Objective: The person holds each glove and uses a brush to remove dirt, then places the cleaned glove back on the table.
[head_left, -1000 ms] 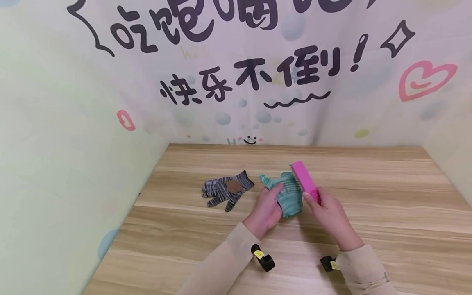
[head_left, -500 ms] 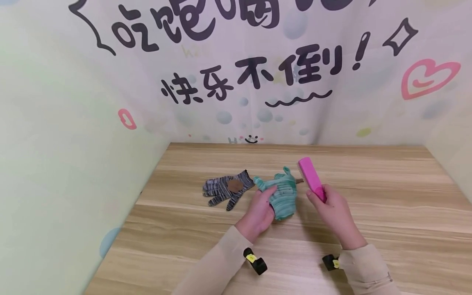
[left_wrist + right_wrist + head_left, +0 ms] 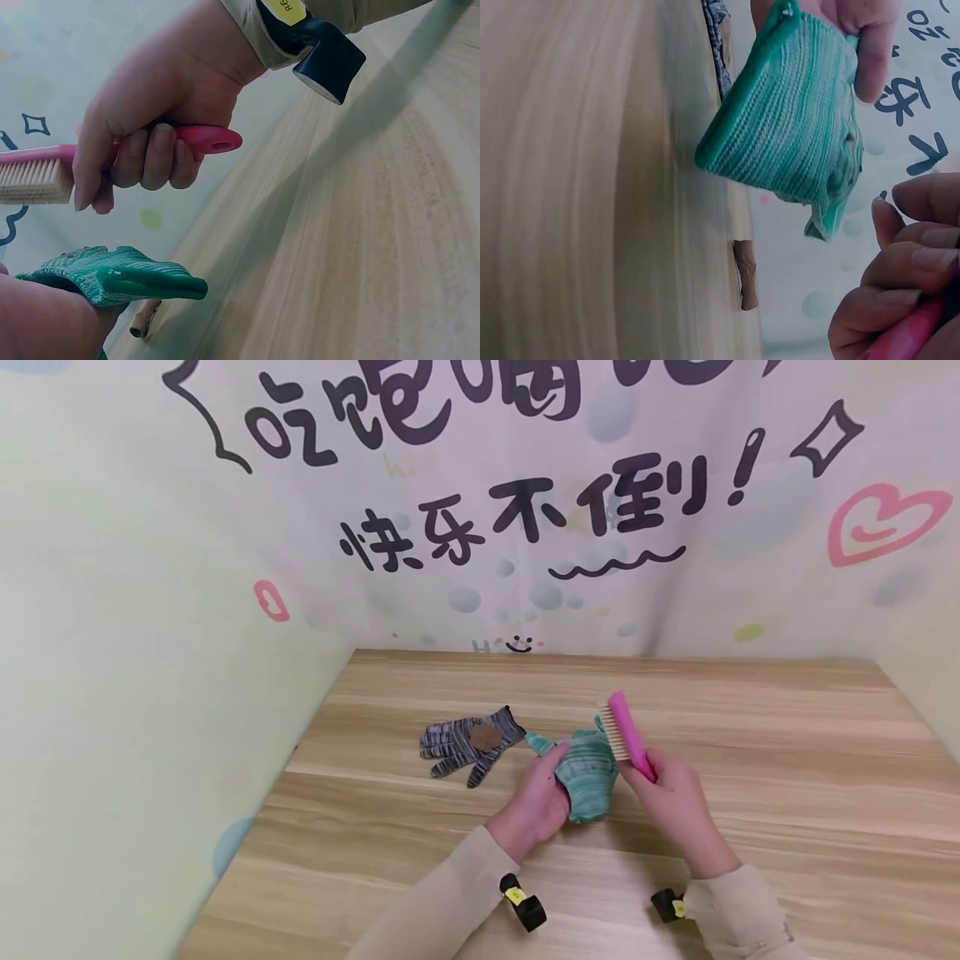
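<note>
My left hand (image 3: 540, 800) holds a green knitted glove (image 3: 588, 775) above the table, its thumb on top of the fabric. Small dark specks dot the glove (image 3: 810, 112) in the right wrist view. Fingers curled round the handle, my right hand (image 3: 675, 806) grips a pink brush (image 3: 634, 739) with pale bristles. In the head view the bristles face left, close to the glove's right edge; whether they touch cannot be told. The left wrist view has the brush (image 3: 34, 176) above the glove (image 3: 150, 276), with a gap between.
A grey-black knitted glove (image 3: 450, 742) with a brown round patch lies on the wooden table (image 3: 360, 852), left of my hands. A short brown stick (image 3: 745, 275) lies on the table beyond the green glove. A printed cloth (image 3: 480, 602) hangs behind the table.
My right hand first drew the brush off the glove to the right, then brought it back and turned it so the bristles show. The green glove shifted left, then back right and slightly lower.
</note>
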A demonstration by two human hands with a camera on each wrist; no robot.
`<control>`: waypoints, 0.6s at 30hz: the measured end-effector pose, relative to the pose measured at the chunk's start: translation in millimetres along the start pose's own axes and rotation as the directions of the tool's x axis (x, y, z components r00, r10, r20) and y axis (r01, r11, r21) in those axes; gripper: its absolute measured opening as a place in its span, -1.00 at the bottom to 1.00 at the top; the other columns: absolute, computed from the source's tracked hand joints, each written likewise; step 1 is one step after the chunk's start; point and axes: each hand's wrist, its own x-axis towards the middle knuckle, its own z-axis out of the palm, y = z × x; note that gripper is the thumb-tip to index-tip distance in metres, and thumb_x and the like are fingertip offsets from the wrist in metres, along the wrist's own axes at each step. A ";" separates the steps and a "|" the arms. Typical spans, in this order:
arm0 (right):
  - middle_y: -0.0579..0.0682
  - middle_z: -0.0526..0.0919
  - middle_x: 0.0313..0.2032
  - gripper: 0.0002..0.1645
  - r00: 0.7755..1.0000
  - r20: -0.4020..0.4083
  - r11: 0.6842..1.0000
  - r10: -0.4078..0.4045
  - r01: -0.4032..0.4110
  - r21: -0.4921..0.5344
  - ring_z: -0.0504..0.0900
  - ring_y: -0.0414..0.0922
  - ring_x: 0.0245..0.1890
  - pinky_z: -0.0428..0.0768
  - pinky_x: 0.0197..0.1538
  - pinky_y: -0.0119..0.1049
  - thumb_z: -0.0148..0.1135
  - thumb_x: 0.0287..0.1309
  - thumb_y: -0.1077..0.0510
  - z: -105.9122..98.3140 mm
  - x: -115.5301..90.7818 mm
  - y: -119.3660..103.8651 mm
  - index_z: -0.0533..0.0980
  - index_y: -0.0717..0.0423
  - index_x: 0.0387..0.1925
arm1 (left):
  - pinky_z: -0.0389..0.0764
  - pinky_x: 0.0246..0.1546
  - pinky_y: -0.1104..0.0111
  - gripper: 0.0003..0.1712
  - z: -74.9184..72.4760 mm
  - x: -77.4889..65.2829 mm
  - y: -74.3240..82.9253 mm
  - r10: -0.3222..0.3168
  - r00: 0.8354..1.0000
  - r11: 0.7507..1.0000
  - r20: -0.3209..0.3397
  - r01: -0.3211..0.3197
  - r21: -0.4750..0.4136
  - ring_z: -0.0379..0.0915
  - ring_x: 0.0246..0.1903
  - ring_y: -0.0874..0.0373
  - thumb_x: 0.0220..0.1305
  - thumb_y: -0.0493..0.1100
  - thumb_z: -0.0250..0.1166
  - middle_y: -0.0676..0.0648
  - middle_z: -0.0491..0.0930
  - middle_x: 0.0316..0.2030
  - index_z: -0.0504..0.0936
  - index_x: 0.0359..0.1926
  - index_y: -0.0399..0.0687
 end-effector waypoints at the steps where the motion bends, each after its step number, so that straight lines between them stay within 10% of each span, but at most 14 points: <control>1: -0.11 0.27 -0.66 -0.63 1.000 0.001 1.000 -0.008 0.008 0.001 0.24 -0.25 -0.67 0.27 -0.68 -0.42 0.21 0.39 0.06 1.8 -0.7 -0.2 0.43 0.21 -0.48 | 0.14 0.58 0.07 -0.35 0.5 -0.3 -0.5 -0.002 1.000 1.000 0.002 0.002 0.009 0.12 0.51 -0.11 0.58 0.02 -0.11 -0.23 0.28 0.47 0.18 0.50 -0.25; 12: -0.08 0.25 -0.62 -0.80 0.996 0.077 0.995 -0.043 0.036 0.095 0.27 -0.21 -0.59 0.28 -0.62 -0.42 0.26 0.33 0.20 22.9 -5.9 -18.5 0.63 0.29 -0.17 | -0.07 0.63 0.09 -0.31 10.9 -3.3 -7.4 -0.033 0.999 0.999 0.040 0.031 0.043 -0.12 0.58 -0.09 0.61 0.11 -0.23 -0.17 0.09 0.57 0.10 0.56 -0.18; 18: 0.07 0.64 -0.36 -0.70 0.995 0.077 0.996 -0.070 0.066 0.053 0.49 -0.10 -0.35 0.52 -0.38 -0.40 0.32 0.26 0.19 32.5 -7.8 -25.7 0.62 0.28 -0.03 | -0.16 0.64 0.14 -0.30 14.2 -5.6 -12.9 -0.006 1.000 1.000 0.019 0.005 0.030 -0.23 0.60 -0.05 0.62 0.07 -0.27 -0.20 -0.04 0.60 -0.02 0.59 -0.18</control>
